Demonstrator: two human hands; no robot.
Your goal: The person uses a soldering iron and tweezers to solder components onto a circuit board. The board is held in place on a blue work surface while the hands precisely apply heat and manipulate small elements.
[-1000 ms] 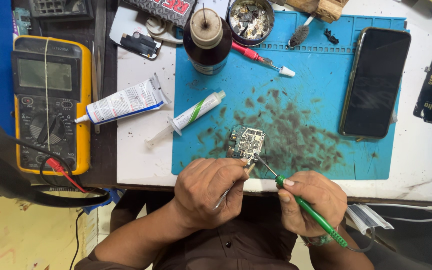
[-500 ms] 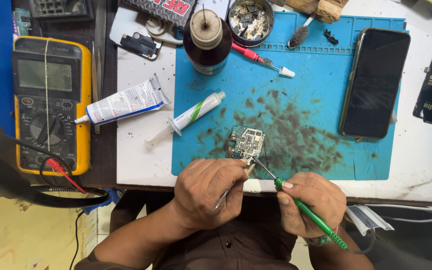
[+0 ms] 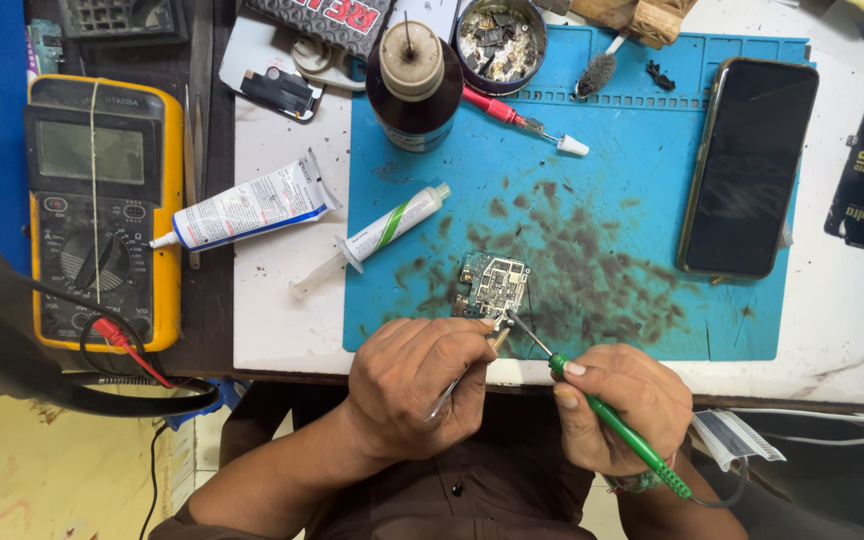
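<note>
Small bare circuit board (image 3: 493, 288) sits on the blue silicone mat (image 3: 652, 180), close to the mat's near edge and pretty much dead centre of the surface's front edge. The board is straight ahead of both hands, just past the fingertips, with its long axis running roughly away from the person, tilted a bit.

The left hand (image 3: 417, 385) is the closer one. Its fingers are pinched narrow around thin metal tweezers (image 3: 462, 380), and the tips seem to reach the board's near edge, though the exact contact is hard to make out. The right hand (image 3: 617, 405) has its fingers wrapped around a green-handled soldering iron (image 3: 617, 435), held like a pen, slanting up and to the left so the thin metal tip lands on the board's near right corner.

Materials: the mat is rubbery and smeared all over with dark flux stains. The board looks dense with tiny metal shields. There's a plastic syringe (image 3: 372, 240) with a green stripe lying diagonally at the mat's left edge, a squeezed white tube (image 3: 247, 210) beside it, a dark glossy phone (image 3: 747, 165) face up at the right, a brown bottle (image 3: 414, 85) at the far edge, and a yellow multimeter (image 3: 102, 210) off at the left.
</note>
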